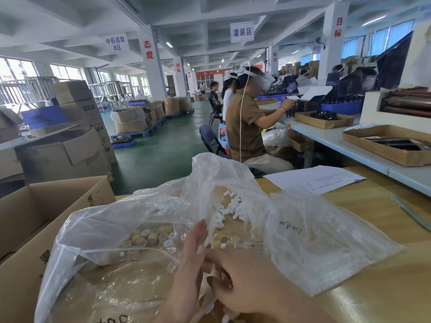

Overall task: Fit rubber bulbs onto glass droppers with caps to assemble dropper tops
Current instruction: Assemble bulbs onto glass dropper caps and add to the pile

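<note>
Small white rubber bulbs (227, 210) lie in a clear bag (314, 241) on the table (377, 229), tan caps (149, 237) sit just left, the left hand (191, 259) in front has straight fingers, and I cannot tell if the right hand (242, 283) holds anything.

A single wide-angle camera sat on the person's head and faced forward and down. It looked from close above at the left hand (186, 264) and the right hand (245, 283), which entered from the bottom edge and met low in the middle of the view. The bench (373, 229) filled the near ground under and to the right of the hands, and a cardboard box (35, 206) stood to their left. Beyond the hands the view reached far across the green floor (163, 145) to the pillars and ceiling, with straight lines bowed towards the edges.
</note>
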Action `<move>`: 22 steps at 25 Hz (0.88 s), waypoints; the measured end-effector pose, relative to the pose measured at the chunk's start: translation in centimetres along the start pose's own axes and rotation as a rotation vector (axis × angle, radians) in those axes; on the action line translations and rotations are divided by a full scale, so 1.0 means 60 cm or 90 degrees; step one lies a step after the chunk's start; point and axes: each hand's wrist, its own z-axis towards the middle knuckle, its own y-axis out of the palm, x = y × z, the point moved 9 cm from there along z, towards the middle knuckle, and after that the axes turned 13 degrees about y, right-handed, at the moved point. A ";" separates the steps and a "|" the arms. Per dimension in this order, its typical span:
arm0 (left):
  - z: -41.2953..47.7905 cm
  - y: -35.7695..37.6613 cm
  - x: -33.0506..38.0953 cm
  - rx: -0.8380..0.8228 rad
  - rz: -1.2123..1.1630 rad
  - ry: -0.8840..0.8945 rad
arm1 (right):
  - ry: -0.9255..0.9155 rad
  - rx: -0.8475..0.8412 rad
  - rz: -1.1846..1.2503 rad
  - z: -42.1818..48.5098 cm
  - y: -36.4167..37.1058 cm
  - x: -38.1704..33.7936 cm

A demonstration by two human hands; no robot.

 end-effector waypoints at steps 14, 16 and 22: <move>0.000 -0.012 0.050 -0.044 0.412 0.140 | 0.053 0.086 0.083 0.008 -0.022 0.026; -0.003 -0.003 0.046 -0.088 0.435 0.141 | 0.057 0.071 0.089 0.008 -0.018 0.028; -0.004 0.001 0.035 -0.093 0.314 0.052 | 0.043 0.029 0.115 0.004 -0.013 0.030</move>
